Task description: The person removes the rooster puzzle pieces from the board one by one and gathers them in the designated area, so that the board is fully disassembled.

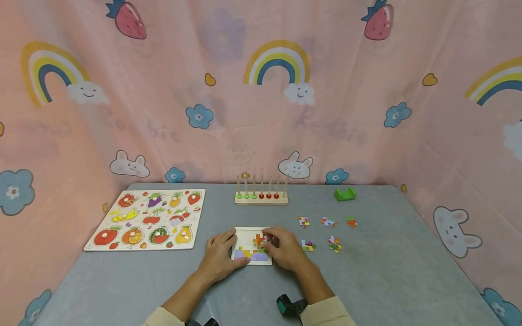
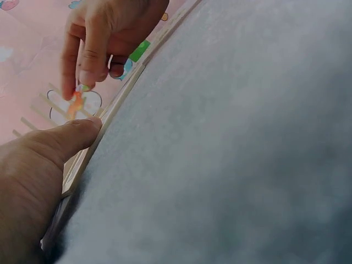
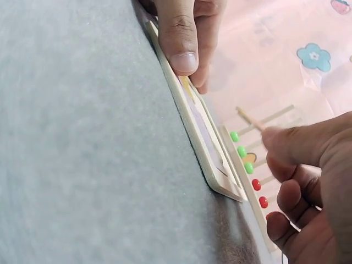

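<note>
A small wooden puzzle tray (image 1: 244,236) lies flat, with purple and yellow pieces fitted along its near side and bare board above them. My left hand (image 1: 220,257) grips the tray's left side, its thumb on the near rim (image 3: 220,186). My right hand (image 1: 287,250) pinches an orange puzzle piece (image 1: 258,240) over the tray's right part. In the right wrist view that piece (image 3: 251,119) is tilted and raised off the board. The left wrist view shows the piece (image 2: 76,104) below the right fingertips, near the left thumb.
Several loose puzzle pieces (image 1: 308,246) lie right of the tray. A fruit board (image 1: 195,242) is at the left. Behind the tray stands a wooden peg rack (image 1: 261,202) with green and red beads; a green block (image 1: 345,195) is at the back right.
</note>
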Demonstrator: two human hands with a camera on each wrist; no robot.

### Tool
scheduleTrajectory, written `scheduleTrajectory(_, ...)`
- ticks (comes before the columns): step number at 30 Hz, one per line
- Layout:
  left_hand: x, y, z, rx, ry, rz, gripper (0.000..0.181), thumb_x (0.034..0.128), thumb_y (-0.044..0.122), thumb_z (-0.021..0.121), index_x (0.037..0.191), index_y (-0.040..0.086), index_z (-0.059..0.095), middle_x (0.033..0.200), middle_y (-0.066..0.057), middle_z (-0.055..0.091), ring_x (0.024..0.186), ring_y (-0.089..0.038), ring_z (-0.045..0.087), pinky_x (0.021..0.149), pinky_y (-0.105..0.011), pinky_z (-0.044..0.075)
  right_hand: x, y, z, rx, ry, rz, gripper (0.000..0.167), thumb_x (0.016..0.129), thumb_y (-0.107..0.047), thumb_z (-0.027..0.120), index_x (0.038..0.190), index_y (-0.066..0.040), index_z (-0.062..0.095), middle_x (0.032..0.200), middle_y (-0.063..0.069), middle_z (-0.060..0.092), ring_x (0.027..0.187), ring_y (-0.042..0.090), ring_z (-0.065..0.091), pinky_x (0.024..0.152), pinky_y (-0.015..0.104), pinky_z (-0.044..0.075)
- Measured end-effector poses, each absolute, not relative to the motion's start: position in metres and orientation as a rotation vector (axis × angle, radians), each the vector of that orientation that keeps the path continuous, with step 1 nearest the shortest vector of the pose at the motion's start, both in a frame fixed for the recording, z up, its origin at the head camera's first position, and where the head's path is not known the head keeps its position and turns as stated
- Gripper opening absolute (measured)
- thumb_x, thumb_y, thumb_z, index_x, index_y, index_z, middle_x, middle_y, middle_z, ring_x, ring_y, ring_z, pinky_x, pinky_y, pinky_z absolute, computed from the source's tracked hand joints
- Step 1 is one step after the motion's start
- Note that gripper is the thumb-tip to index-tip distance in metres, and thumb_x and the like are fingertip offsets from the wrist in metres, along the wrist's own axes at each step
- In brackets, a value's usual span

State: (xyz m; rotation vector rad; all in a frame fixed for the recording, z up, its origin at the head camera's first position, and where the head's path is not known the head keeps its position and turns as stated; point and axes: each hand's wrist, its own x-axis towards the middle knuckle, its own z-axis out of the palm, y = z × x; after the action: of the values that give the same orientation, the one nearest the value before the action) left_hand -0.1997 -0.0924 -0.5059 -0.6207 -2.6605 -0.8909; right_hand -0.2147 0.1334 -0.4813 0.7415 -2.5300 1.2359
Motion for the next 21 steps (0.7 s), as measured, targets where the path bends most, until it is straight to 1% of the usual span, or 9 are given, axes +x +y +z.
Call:
scheduleTrajectory(5, -0.200, -0.092, -0.505, -0.616, -2.672, -0.877, 0.077, 0.0727, 0.043, 0.081, 0.127, -0.007, 0.059, 0.135, -0.018, 0.053, 0.124, -0.033, 0.046, 0.098, -0.057, 0.025, -0.213, 0.133, -0.478, 0.716, -2.527, 1.309, 0.029, 0.080, 0.003, 0.074, 0.108, -0.001, 0.069, 0.086, -0.003, 0.059, 0.077, 0.021, 0.054, 0.068, 0.033, 0.046)
scheduleTrajectory(11, -0.200, -0.092, -0.504, -0.606, -2.672, -0.893, 0.076, 0.0717, 0.041, 0.082, 0.126, -0.007, 0.060, 0.134, -0.018, 0.053, 0.124, -0.034, 0.046, 0.099, -0.057, 0.025, -0.212, 0.135, -0.468, 0.669, -2.525, 1.351, 0.029, 0.083, 0.002, 0.072, 0.111, -0.003, 0.069, 0.087, -0.007, 0.058, 0.080, 0.016, 0.054, 0.073, 0.034, 0.048)
scheduleTrajectory(21, -0.199, -0.093, -0.505, -0.610, -2.672, -0.897, 0.076, 0.0712, 0.042, 0.083, 0.125, -0.008, 0.060, 0.134, -0.018, 0.053, 0.123, -0.034, 0.046, 0.098, -0.057, 0.024, -0.210, 0.144, -0.451, 0.645, -2.476, 1.371, 0.030, 0.082, 0.005, 0.073, 0.111, 0.000, 0.069, 0.089, -0.003, 0.059, 0.082, 0.017, 0.054, 0.076, 0.035, 0.048)
